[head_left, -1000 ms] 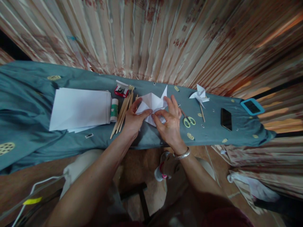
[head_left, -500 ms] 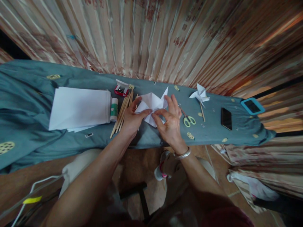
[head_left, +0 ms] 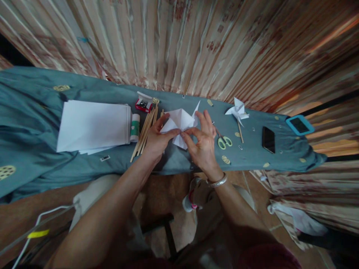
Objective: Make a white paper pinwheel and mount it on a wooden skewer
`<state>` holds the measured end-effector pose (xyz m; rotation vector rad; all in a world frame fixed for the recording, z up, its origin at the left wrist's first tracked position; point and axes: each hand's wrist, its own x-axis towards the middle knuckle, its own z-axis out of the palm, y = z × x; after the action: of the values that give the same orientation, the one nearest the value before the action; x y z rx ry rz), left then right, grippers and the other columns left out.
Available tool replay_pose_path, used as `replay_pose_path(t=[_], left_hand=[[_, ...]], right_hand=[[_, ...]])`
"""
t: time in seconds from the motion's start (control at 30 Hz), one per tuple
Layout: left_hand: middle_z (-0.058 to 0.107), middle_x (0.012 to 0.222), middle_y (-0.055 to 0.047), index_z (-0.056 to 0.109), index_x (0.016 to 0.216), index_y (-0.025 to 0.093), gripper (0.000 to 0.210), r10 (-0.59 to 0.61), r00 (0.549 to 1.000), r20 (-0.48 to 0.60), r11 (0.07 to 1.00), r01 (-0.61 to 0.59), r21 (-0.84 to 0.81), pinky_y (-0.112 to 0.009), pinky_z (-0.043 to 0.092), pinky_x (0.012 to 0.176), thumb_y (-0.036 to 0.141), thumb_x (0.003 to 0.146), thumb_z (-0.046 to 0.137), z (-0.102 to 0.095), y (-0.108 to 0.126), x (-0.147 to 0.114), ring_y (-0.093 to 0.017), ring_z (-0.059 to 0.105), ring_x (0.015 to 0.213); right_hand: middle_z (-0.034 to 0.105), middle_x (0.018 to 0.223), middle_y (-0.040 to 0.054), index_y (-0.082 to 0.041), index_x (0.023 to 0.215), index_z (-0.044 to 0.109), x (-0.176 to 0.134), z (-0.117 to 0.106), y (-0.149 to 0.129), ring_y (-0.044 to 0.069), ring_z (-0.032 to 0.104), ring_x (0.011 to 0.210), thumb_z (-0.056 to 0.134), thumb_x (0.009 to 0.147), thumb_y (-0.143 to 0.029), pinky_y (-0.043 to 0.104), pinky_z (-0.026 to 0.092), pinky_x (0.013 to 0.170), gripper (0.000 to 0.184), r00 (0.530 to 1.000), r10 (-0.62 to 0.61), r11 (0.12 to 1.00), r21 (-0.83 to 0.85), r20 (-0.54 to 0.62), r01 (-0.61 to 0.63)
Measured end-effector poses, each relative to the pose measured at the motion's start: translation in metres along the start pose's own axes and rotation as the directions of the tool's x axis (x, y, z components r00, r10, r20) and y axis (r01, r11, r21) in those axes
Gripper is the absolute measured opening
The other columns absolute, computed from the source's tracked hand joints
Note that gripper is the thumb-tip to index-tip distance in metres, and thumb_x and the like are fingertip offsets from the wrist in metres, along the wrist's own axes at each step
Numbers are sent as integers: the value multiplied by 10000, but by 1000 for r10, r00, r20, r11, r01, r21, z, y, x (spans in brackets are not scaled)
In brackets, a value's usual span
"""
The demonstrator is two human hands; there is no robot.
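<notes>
Between my hands is a white paper pinwheel, its corners bent in toward the middle and one point sticking up at the right. My left hand grips its left side, thumb pressed near the centre. The thumb and index finger of my right hand pinch the paper at the centre, while the other fingers are raised behind. Whatever lies under the fingertips there is hidden. Several wooden sticks lie just left of my left hand. Scissors with pale green handles rest right of my right hand.
A stack of white paper lies at the left, beside a green-and-white glue stick. Behind the sticks stands an open red box. A pinwheel on a stick, a phone and a blue-framed device are at the right.
My right fingers have shifted slightly at the pinwheel's centre, and the paper's lower right part is now more covered by them. Both hands keep hold of the paper.
</notes>
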<state>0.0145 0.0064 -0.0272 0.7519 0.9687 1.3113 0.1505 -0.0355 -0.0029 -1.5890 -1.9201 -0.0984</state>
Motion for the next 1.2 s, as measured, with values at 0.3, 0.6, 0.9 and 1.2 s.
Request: replay_pose_path(t=[0.3,0.6,0.9,1.2], left_hand=[[693,912,-27,655,1125,175,647,-5,999,37,1000,5,4,-369,542,801,166,503,834,-1,2,-1,-251,663,919],[704,970,-41,636,1180,170,713,-7,999,42,999,5,42,-375,539,834,177,498,846,0,3,-5,-239,665,904],[706,893,-23,653,1141,184,686,-36,999,-17,999,36,12,-375,570,761,199,485,853,-2,0,1,-242,681,860],[732,978,-44,652,1147,179,752,-78,996,-45,993,73,-96,-338,563,761,177,427,868,-5,9,1,-224,690,851]], right_hand=[[464,1489,44,-229,796,704,1,0,2,317,276,1458,546,925,-386,581,262,1125,257,1000,4,1000,-3,11,-4],[512,1446,58,-219,733,688,0,0,2,318,322,1433,586,890,-356,569,260,1111,232,997,-31,998,-56,-70,27],[455,1497,32,-238,796,672,0,-5,-1,325,279,1457,607,885,-421,584,203,1141,214,996,-53,998,-48,-73,49],[638,1285,152,-200,1319,502,4,-8,23,315,603,1181,786,640,-577,519,454,1018,827,892,394,588,686,219,-428]])
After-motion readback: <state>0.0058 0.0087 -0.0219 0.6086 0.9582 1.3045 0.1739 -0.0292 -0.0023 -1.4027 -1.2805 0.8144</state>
